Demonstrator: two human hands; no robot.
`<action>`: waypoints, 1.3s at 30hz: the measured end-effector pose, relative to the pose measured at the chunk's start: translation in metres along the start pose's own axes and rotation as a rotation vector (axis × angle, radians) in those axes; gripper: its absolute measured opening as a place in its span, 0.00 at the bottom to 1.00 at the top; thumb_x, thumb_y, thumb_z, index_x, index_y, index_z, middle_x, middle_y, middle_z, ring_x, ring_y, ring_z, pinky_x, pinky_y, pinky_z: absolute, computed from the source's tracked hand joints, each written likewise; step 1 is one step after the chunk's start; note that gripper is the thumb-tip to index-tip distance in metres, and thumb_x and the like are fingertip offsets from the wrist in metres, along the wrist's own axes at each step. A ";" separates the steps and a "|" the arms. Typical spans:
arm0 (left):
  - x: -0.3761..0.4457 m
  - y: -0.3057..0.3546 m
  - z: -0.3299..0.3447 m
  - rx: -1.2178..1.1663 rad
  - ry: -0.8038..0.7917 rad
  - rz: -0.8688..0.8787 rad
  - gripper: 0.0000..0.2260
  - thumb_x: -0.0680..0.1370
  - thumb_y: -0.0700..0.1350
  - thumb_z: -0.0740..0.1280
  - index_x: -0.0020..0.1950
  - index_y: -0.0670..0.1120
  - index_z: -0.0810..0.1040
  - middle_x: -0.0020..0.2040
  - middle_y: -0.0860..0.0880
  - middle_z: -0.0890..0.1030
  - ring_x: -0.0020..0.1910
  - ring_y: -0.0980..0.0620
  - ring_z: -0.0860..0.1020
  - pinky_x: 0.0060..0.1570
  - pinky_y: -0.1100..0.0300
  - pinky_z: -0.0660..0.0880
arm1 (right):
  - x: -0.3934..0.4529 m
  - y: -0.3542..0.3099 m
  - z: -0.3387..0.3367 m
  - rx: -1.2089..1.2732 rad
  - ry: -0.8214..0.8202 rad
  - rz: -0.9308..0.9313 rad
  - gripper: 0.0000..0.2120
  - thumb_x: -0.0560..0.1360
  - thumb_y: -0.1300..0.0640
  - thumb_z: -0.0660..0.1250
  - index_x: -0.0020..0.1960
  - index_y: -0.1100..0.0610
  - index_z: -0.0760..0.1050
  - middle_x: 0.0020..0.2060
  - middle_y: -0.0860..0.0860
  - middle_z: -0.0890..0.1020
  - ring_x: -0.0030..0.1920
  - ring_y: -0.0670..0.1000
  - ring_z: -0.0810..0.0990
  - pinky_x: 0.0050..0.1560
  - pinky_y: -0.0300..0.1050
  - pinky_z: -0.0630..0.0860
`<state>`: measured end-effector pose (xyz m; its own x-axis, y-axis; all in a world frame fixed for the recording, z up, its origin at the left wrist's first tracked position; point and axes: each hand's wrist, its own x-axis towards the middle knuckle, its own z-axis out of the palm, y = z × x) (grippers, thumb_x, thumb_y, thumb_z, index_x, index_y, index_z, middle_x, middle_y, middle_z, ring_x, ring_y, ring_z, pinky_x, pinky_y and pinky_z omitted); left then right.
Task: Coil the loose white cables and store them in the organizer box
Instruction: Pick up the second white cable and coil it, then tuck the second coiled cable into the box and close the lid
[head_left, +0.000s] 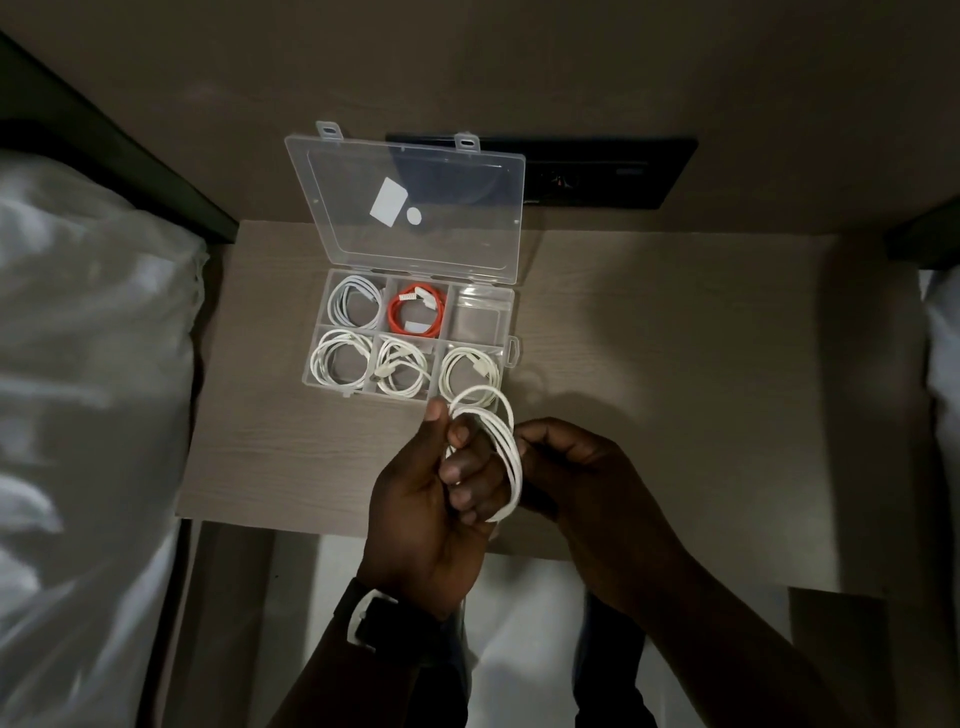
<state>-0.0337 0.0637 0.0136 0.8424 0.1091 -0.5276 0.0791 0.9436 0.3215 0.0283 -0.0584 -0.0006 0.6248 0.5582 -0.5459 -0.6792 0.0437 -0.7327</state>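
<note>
A: Cable (506, 457) first. White, looped into a coil, up in the air just short of the box (410, 338), over the table (270, 457).

B: How far along?

A: Nearly done, I'd say. Four compartments hold white coils, one an orange coil (418, 317). The top right one (480, 314) looks free of cable. Lid (410, 208) stands open.

B: Hands?

A: Left hand (436, 514) curled round the loops, thumb up, fingers through the coil. Right hand (576, 467) closed on the coil's far side, pinching it. Neither touches the box. No other loose cable in sight.
</note>
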 end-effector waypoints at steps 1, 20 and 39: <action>0.002 0.000 -0.001 0.005 0.010 0.007 0.16 0.82 0.53 0.54 0.39 0.47 0.70 0.27 0.54 0.66 0.23 0.60 0.64 0.25 0.67 0.56 | -0.001 0.000 0.001 0.046 -0.024 0.031 0.11 0.80 0.62 0.61 0.50 0.64 0.82 0.43 0.61 0.85 0.44 0.56 0.83 0.48 0.50 0.80; 0.045 0.018 -0.008 1.291 0.368 0.635 0.11 0.83 0.48 0.57 0.47 0.45 0.74 0.37 0.52 0.77 0.38 0.55 0.76 0.42 0.58 0.72 | 0.063 -0.038 0.011 0.206 0.133 -0.059 0.12 0.71 0.75 0.66 0.48 0.60 0.76 0.42 0.59 0.81 0.43 0.57 0.81 0.47 0.53 0.78; 0.153 0.070 -0.047 1.858 0.519 0.683 0.02 0.72 0.37 0.68 0.42 0.41 0.81 0.44 0.40 0.81 0.47 0.40 0.77 0.46 0.52 0.71 | 0.162 -0.024 0.001 -0.762 0.432 -0.365 0.05 0.65 0.61 0.76 0.37 0.54 0.82 0.31 0.47 0.84 0.31 0.40 0.80 0.37 0.32 0.74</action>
<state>0.0759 0.1612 -0.0819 0.7919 0.6104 -0.0193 0.5001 -0.6300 0.5941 0.1457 0.0320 -0.0706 0.9410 0.2556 -0.2219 -0.0748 -0.4823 -0.8728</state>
